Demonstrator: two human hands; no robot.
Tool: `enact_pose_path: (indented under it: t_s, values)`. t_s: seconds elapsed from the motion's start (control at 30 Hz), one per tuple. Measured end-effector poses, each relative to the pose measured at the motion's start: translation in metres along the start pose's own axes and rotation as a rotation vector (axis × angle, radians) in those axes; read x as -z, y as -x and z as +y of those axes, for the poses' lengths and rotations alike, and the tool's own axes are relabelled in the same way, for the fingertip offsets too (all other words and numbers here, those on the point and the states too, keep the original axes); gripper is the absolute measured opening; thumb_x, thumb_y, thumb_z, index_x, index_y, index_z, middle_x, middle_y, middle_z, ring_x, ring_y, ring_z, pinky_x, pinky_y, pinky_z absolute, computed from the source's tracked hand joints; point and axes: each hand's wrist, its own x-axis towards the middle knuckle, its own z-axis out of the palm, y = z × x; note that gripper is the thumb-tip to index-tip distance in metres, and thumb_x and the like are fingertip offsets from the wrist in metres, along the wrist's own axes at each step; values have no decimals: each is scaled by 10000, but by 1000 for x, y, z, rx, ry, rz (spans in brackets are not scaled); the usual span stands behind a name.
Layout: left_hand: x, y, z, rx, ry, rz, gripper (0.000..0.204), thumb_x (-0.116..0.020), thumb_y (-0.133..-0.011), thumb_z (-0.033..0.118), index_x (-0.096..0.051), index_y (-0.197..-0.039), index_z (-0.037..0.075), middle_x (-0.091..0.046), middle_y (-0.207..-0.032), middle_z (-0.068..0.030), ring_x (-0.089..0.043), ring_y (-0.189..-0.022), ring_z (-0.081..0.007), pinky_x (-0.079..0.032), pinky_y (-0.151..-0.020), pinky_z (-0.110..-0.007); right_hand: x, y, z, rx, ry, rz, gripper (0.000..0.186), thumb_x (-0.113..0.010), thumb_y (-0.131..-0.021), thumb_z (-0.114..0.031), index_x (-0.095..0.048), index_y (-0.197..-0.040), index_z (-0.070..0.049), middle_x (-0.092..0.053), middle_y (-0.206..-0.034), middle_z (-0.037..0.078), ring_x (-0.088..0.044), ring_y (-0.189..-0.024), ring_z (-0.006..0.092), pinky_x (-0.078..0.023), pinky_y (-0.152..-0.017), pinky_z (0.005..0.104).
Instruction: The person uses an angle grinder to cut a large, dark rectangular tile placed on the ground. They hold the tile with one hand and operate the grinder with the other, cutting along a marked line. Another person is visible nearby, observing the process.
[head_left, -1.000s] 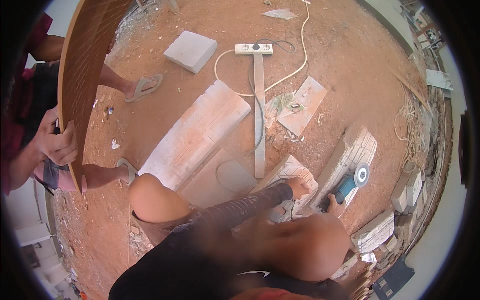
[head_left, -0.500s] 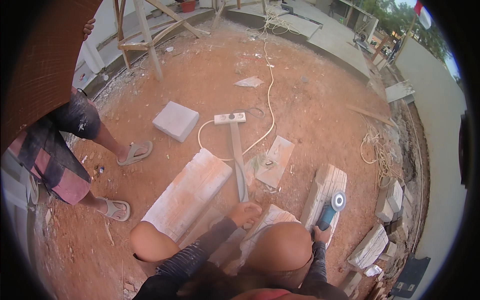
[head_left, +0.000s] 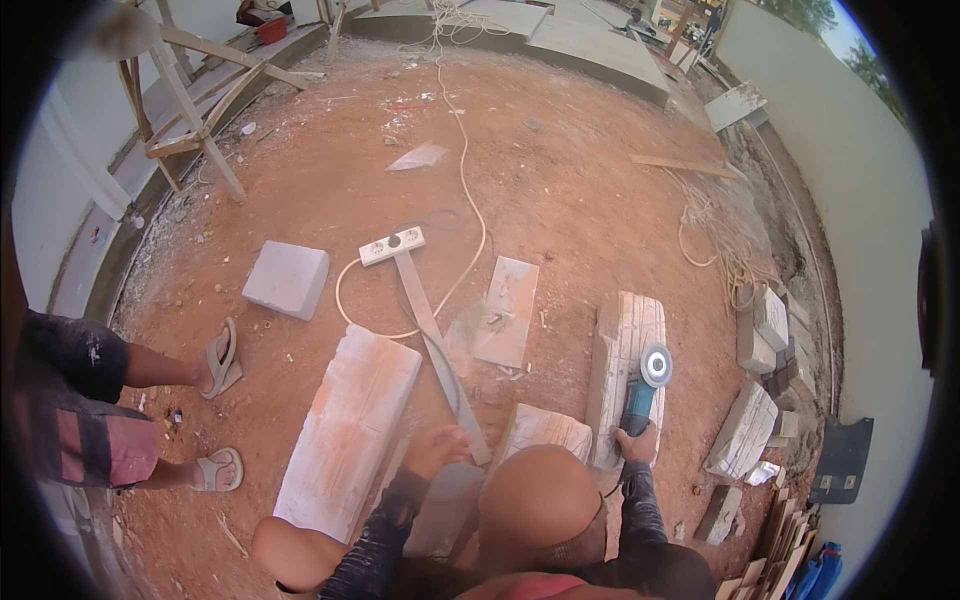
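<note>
My right hand grips the blue body of an angle grinder, whose round disc points away from me. The grinder is over a long pale block with scored lines. My left hand, a little blurred, is in front of my knees with its fingers loosely apart and nothing seen in them. It is beside the near end of a thin wooden strip. A shorter scored block lies between my hands, partly hidden by my knee. Left of my left hand rests a large whitish block.
A white power strip with a pale cord lies at the strip's far end. Beyond are a grey block and a flat board. A person in sandals stands at left. Block pieces line the right wall.
The view has swung right. My left hand has come away from the strip's near end, back toward me. The grinder stays in my right hand. The other person's brown board has mostly left the view.
</note>
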Motion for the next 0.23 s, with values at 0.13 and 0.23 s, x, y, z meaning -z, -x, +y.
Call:
enact_pose_path:
  t_s: [0.13, 0.23]
  values:
    - [10, 22, 16, 35, -20, 67, 383, -649, -998, 194, -578, -1290, -44, -700, -821, -112, -682, -750, -169, -585, -740, -318, 42, 52, -17, 18, 37, 188, 986, -848, -658, -532, -477, -1407, -8, -528, -1339, 286, -534, -1219, 450, -449, -997, 521]
    - [16, 68, 23, 55, -48, 182, 403, -680, -948, 167, -598, -1296, -18, -692, -788, -98, -650, -647, -145, -556, -624, -312, 94, 104, -8, 41, 15, -180, 840, -817, -714, -482, -528, -1336, 4, -655, -1109, 237, -626, -1062, 395, -488, -936, 464]
